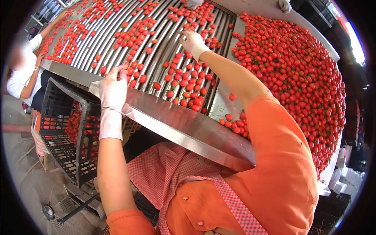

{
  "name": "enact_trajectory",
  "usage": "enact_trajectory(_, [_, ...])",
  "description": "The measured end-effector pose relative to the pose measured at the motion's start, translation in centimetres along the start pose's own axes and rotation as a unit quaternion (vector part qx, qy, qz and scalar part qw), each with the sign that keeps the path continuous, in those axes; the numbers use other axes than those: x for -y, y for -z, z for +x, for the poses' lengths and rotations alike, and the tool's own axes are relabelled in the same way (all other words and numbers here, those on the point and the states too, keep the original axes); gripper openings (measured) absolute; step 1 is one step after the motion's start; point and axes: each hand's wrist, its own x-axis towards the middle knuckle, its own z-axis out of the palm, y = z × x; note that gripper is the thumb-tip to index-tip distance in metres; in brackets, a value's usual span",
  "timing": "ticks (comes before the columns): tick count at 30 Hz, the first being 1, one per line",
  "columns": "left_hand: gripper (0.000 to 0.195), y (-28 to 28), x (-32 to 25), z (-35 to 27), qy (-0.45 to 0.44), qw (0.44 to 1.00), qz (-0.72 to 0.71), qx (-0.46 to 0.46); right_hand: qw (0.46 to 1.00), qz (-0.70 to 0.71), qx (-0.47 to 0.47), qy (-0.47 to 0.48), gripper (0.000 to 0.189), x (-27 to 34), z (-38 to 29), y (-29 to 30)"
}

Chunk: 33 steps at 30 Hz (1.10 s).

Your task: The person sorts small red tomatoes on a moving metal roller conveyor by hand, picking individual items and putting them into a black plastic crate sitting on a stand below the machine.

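Observation:
Before me, cherry tomatoes (192, 85) lie in loose bands along a metal roller conveyor (160, 55). My left hand (114, 85), in a thin whitish glove, is at the conveyor's near rim (176, 114). Its fingertips are drawn together beside several tomatoes (135, 72); whether anything is between them is hidden. Farther out, my right hand (191, 41), in a similar glove, is over the rollers with its fingers apart and nothing visible in them. Tomatoes lie just beyond it and to its right.
A large heap of tomatoes (288, 67) fills the metal feed tray on the right. A black plastic crate (80, 141) with tomatoes stands tilted below the left rim. A fan (48, 211) is at lower left. Another person (28, 70) works at far left; gloved hands (284, 5) show at the top.

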Motion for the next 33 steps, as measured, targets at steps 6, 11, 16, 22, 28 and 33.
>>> enact_trajectory(6, [0.021, 0.5, -2.3, -0.2, -0.004, 0.999, 0.043, 0.003, 0.979, -0.183, -0.018, -0.092, 0.031, -0.8, 4.6, -3.5])
enact_trajectory(11, [0.024, 1.1, -2.2, -0.5, 0.024, 0.999, 0.035, 0.013, 0.979, -0.193, -0.06, -0.012, 0.027, -0.3, 5.0, -5.8])
enact_trajectory(16, [0.023, 0.8, -2.2, -0.1, 0.015, 0.999, 0.051, 0.014, 0.982, 0.136, -0.129, 0.03, 0.019, 9.0, 4.6, -3.5])
enact_trajectory(22, [0.037, 1.9, -4.7, 0.1, 0.232, 0.968, -0.014, 0.092, 0.886, 0.389, -0.14, 0.211, 0.023, 33.9, 1.4, 4.1])
enact_trajectory(28, [0.024, 0.4, 1.6, 2.1, -0.035, 0.998, 0.022, 0.052, 0.924, 0.064, 0.102, 0.364, 0.048, 42.1, -3.5, -0.3])
enact_trajectory(33, [0.025, -1.2, 7.0, 2.8, -0.035, 0.996, -0.08, 0.026, 0.899, 0.282, 0.063, 0.33, 0.023, 36.6, -4.7, 3.2])
